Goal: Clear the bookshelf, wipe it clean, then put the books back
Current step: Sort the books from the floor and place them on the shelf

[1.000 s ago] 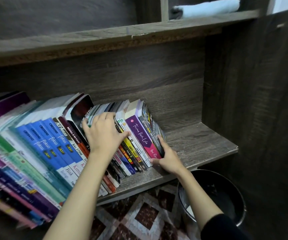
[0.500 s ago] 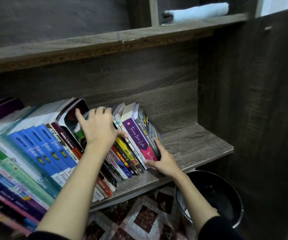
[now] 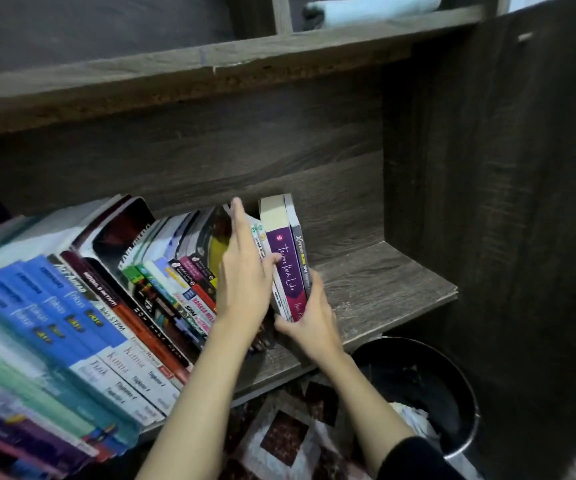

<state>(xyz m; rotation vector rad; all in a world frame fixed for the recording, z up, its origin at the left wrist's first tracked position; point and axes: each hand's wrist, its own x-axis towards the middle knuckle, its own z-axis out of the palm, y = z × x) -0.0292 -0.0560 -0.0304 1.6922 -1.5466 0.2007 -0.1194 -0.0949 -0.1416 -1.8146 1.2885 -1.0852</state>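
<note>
On the shelf (image 3: 383,292), the left hand (image 3: 245,275) wedges straight fingers into the leaning books (image 3: 162,289), hiding several spines. The right hand (image 3: 311,323) curls its grip round the foot of the purple book (image 3: 285,268) at the row's end, covering its lower spine. The leftmost spines are blurred and cut off.

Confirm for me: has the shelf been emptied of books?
No, a row of books leans along the shelf, while the right hand grips just the purple book and its neighbours at the end.

dim indoor light | deep shadow under upper shelf (image 3: 210,64) | left books (image 3: 37,323) motion-blurred | wide-angle edge bending
</note>
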